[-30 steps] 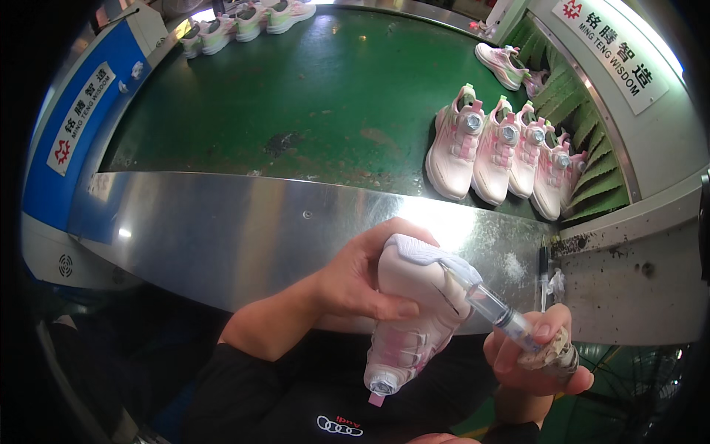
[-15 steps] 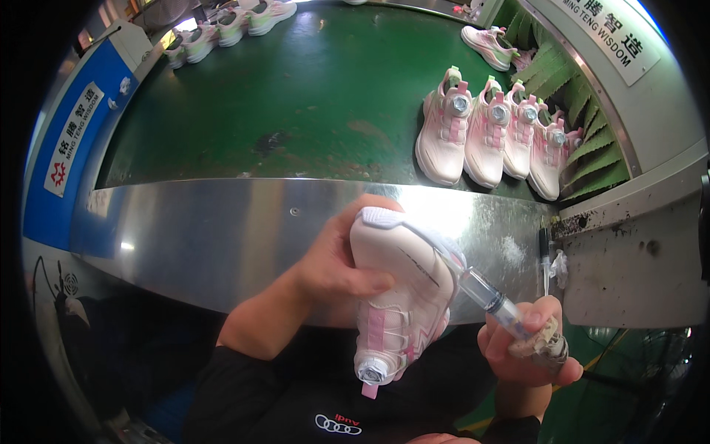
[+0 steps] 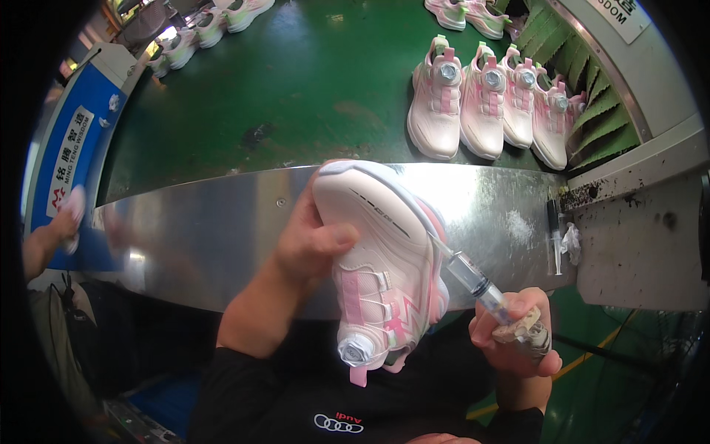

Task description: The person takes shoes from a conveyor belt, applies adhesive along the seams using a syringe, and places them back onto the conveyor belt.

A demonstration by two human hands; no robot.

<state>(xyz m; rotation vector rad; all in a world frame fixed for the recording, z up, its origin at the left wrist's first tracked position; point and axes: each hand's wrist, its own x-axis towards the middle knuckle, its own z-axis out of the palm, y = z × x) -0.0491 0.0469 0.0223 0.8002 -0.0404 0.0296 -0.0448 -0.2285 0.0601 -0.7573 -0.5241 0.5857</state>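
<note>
My left hand grips a pale pink sneaker round its toe end. The sneaker is tilted toe up, with its silver dial and pink pull tab lowest, nearest my chest. Between the thumb and fingers of my right hand is a clear syringe with some liquid inside. Its thin tip meets the sneaker's edge where upper and sole join; whether it touches cannot be made out. A crumpled beige wad sits in the same hand, around the syringe's rear end.
Several matching sneakers stand on the green belt beyond a metal ledge. More sneakers are at the far left. A second syringe lies at the ledge's right end. Another person's hand shows at left.
The sneaker and my left hand have shifted up and left in view, and the syringe has followed. Another person's hand has appeared at left, and another sneaker shows at the far right.
</note>
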